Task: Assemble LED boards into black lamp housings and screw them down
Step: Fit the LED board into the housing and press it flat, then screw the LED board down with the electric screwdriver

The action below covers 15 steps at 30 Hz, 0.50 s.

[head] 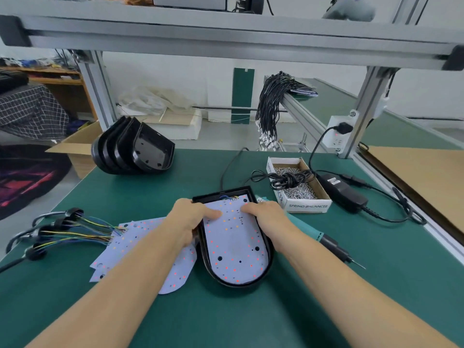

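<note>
I note a green mat (276,310) covering the bench. Right of centre, a black power adapter (342,190) lies just beside a carton, its cord running to a white wall socket (337,133). Upper centre, a bundle of black cables (270,101) hangs off a rail. Far left, a checked cloth (30,109); below it, an open cardboard box (80,151).

Green-matted workbench (276,317). Directly on it: black lamp housing (270,257) at centre; fanned pile of white LED boards (140,237) with wire leads, left; nested stack of black housings (135,149), far left; open carton of screws (297,183), right; black power adapter (342,192) beside the carton; electric screwdriver (336,248), near right.
</note>
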Available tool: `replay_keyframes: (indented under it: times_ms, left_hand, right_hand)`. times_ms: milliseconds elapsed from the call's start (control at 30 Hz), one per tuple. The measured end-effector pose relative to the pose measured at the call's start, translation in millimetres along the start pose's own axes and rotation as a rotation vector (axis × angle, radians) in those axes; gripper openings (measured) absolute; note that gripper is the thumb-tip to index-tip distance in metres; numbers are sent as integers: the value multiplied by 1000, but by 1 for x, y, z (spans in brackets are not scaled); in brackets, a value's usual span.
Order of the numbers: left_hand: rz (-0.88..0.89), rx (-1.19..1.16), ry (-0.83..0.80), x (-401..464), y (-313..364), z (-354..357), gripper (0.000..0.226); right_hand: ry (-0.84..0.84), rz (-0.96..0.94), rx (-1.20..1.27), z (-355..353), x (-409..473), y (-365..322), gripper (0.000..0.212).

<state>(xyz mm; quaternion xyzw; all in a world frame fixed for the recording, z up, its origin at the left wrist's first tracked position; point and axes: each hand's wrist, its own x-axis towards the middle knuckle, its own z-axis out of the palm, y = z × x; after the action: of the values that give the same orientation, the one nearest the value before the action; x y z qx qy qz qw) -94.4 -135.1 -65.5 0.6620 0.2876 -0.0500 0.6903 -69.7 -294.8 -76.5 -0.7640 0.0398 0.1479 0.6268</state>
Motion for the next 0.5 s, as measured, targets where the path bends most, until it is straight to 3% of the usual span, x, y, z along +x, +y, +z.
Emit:
replay_keyframes:
  times_ms: [67, 167, 267, 367, 500]
  left_hand:
    - [1, -18, 35, -2, -5, 2, 23]
    - [-9, -53, 36, 1, -9, 1, 23]
    - [-26, -46, 25, 2, -9, -1, 23]
    - [-6, -25, 47, 2, -9, 3, 26]
    - [76, -8, 86, -1, -12, 5, 26]
  right_hand:
    - [5, -51, -293, -3, 0, -2, 23]
    - [155, -251, -825, -19, -8, -10, 44]
    - [190, -334, -1004, -55, -11, -13, 15]
    - [103, -102, -1234, -79, -12, -2, 44]
    - [39, -126, -1158, -79, -8, 10, 40]
